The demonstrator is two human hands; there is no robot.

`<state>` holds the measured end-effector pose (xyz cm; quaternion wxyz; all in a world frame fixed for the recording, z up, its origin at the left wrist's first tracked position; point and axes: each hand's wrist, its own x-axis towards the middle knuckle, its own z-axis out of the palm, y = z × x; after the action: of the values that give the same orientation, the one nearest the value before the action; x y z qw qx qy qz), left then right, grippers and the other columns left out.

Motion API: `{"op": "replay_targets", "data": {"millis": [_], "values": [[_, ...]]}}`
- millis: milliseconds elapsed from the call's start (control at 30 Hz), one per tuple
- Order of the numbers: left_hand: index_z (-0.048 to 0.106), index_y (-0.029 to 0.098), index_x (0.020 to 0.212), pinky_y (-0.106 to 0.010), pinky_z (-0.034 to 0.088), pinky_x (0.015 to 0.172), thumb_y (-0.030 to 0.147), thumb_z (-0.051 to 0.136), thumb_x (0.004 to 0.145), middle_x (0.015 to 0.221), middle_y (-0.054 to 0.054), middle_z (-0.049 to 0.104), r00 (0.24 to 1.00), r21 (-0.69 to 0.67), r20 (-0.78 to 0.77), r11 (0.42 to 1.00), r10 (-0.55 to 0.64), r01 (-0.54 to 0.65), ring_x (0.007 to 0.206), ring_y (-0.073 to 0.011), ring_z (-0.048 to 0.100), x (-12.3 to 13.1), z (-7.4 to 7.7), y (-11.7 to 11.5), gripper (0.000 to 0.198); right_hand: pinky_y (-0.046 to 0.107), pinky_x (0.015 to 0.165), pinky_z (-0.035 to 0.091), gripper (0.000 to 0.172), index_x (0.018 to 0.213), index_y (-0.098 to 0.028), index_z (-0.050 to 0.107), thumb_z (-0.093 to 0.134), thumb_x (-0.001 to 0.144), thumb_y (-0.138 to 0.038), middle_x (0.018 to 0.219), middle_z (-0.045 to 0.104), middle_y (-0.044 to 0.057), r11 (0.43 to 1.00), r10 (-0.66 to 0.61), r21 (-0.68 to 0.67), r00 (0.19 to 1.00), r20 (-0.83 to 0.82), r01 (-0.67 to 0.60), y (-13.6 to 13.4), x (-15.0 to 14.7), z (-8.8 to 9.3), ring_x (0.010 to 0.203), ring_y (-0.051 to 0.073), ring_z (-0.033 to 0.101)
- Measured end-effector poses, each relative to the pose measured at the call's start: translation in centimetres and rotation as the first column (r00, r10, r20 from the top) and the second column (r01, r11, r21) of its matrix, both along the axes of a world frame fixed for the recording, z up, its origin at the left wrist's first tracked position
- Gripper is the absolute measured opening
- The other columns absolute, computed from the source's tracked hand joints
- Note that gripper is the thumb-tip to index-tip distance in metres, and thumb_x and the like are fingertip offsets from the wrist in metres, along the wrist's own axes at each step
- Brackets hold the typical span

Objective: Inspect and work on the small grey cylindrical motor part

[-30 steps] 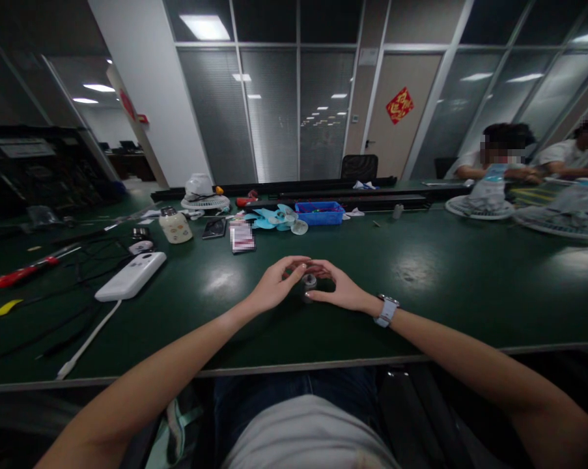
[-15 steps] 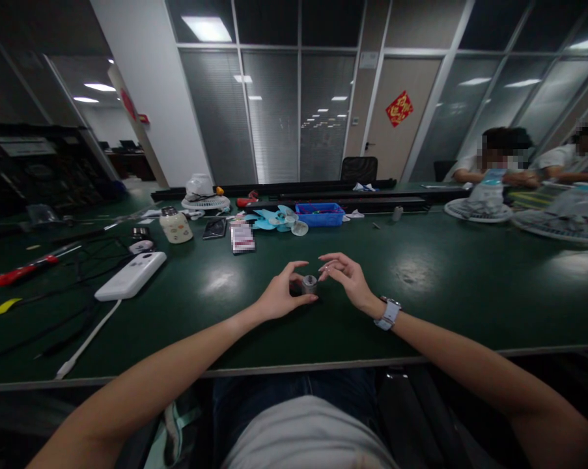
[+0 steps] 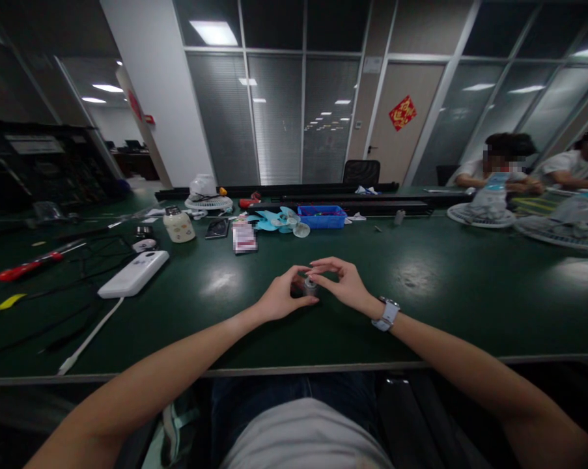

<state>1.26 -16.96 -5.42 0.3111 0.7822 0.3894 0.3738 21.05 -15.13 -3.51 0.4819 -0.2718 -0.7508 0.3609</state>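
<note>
A small grey metal cylinder (image 3: 310,288) stands upright on the green table in front of me. My left hand (image 3: 280,294) curls around it from the left, with the thumb along its near side and the index finger behind. From the right, my right hand (image 3: 345,284) reaches over, thumb and fingertips drawn together at the cylinder's top. Those fingers partly cover the top, so what they pinch there is hidden. A watch with a pale strap (image 3: 386,315) is on my right wrist.
A white power strip (image 3: 134,274), a red-handled tool (image 3: 30,266) and dark cables lie left. Farther back are a cream bottle (image 3: 179,225), blue fan blades (image 3: 275,221) and a blue tray (image 3: 322,217). Two people sit at the far right behind white fan grilles (image 3: 480,215).
My right hand has moved left, and its fingers have closed in on the cylinder's top. My left hand stays around the cylinder. The view has shifted slightly.
</note>
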Motion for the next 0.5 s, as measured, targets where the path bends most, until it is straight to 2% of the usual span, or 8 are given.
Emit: {"op": "replay_targets", "data": {"millis": [133,267,333,500], "values": [[0.049,0.02,0.127,-0.035,0.054,0.081,0.035,0.08,0.073,0.099,-0.006,0.071,1.0,-0.006,-0.016,1.0,-0.006,0.006,0.09,-0.022,0.068,-0.1,0.4,-0.2,0.064,0.042,0.095,0.05,0.045,0.114,-0.019,0.063,0.079,0.075,-0.036,0.096,0.078,0.007,0.993,0.079,-0.094,0.992,0.096,-0.07,1.8,3.0,0.6,0.099,0.024,0.072],[0.05,0.022,0.128,-0.037,0.053,0.084,0.036,0.08,0.073,0.101,-0.006,0.071,1.0,-0.016,-0.028,1.0,-0.007,0.007,0.093,-0.0224,0.068,-0.2,0.7,-0.4,0.064,0.038,0.076,0.057,0.035,0.087,-0.013,0.069,0.085,0.066,-0.036,0.088,0.078,0.012,0.943,0.263,-0.277,0.924,0.277,-0.185,3.1,6.5,0.3,0.083,0.026,0.075],[0.05,0.022,0.128,-0.037,0.054,0.083,0.036,0.08,0.073,0.102,-0.006,0.071,0.999,-0.022,-0.031,1.0,-0.003,0.003,0.093,-0.0226,0.068,-0.3,0.7,-0.5,0.064,0.035,0.073,0.057,0.034,0.082,-0.011,0.07,0.084,0.065,-0.037,0.09,0.078,0.013,0.923,0.309,-0.329,0.893,0.329,-0.198,3.4,7.4,0.0,0.083,0.025,0.075],[0.051,0.022,0.127,-0.038,0.054,0.084,0.036,0.08,0.073,0.103,-0.006,0.071,0.999,-0.035,-0.038,0.999,0.001,-0.002,0.094,-0.023,0.068,-0.2,0.8,-0.5,0.062,0.029,0.069,0.053,0.041,0.096,-0.014,0.074,0.086,0.063,-0.033,0.101,0.077,0.012,0.923,0.321,-0.33,0.869,0.378,-0.197,3.3,7.8,0.0,0.09,0.023,0.073]]}}
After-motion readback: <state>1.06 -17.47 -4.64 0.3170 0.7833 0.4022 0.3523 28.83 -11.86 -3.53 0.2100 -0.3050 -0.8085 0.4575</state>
